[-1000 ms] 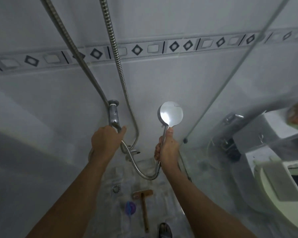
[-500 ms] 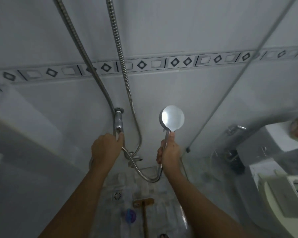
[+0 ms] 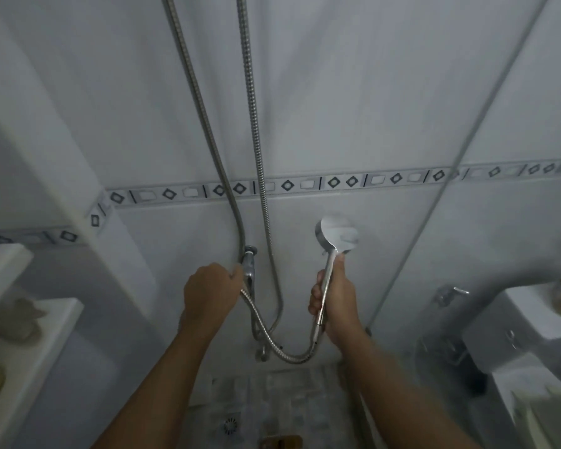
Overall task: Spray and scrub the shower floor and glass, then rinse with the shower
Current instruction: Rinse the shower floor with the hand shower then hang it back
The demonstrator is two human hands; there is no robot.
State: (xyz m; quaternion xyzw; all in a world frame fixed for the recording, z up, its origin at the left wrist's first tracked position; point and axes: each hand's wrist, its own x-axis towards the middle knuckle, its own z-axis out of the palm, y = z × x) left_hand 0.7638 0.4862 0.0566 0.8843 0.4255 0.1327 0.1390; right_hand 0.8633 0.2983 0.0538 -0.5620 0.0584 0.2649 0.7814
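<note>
Presently: both hands occupied.
Right hand (image 3: 336, 303) grips the shower head (image 3: 337, 236); left hand (image 3: 209, 294) holds the tap lever (image 3: 249, 270).

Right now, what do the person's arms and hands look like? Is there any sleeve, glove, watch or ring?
The left forearm and the right forearm are bare, with no sleeve in view. The left hand and the right hand wear no gloves. No watch or bracelet shows on either wrist. I see no ring, but the picture is dim.
</note>
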